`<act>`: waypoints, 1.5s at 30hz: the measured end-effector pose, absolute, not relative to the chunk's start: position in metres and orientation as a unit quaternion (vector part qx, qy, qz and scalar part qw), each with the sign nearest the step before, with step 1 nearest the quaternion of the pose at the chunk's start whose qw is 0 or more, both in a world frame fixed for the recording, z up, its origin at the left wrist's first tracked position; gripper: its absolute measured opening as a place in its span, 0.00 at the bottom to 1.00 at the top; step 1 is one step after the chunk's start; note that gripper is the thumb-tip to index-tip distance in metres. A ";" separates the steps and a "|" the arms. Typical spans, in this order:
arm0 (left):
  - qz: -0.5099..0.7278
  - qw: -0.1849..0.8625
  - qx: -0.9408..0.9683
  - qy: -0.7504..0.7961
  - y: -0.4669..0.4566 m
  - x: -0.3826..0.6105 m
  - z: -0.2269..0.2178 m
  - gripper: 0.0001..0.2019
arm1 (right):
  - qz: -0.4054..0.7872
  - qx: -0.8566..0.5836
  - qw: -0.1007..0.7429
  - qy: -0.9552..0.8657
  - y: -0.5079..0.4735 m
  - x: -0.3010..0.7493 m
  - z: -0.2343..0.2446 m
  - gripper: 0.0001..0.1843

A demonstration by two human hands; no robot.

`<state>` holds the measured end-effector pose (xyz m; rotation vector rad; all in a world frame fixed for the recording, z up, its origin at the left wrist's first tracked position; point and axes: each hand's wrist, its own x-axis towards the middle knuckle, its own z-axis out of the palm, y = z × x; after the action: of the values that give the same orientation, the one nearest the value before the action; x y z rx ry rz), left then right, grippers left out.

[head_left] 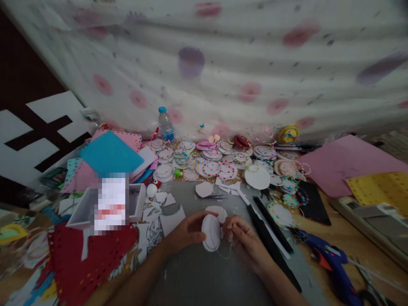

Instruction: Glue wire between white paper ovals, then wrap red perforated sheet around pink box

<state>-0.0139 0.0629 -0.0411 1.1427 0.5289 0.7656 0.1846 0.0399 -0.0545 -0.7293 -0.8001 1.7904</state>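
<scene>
My left hand [191, 225] grips a small white layered disc [211, 233], thumb on its front face and fingers behind its upper edge. A dark curved line runs across the disc. My right hand [240, 233] is closed in a pinch beside it, holding a thin pale thread [225, 256] that loops down below the disc. Where the thread meets the disc I cannot make out. Just behind my hands lies another white disc [218, 210], partly covered by them. A further white round piece [204, 189] rests farther back on the grey mat [204, 276].
Stacks of decorated discs [210, 168] line the back near a water bottle [165, 124]. White paper scraps [153, 225], red felt [89, 263] and a white tray [137, 204] lie left. Black-handled tools [270, 242], a blue glue gun [328, 250] and pink sheet [347, 165] lie right.
</scene>
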 end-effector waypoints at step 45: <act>0.349 0.360 0.803 0.322 0.054 -0.004 -0.044 0.36 | 0.256 -0.394 0.473 -0.746 0.023 0.179 -0.042 0.03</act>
<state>-0.0044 0.0545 -0.0444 2.0715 0.8293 0.8991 0.1789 0.0225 -0.0421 -0.9644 -1.8248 0.6254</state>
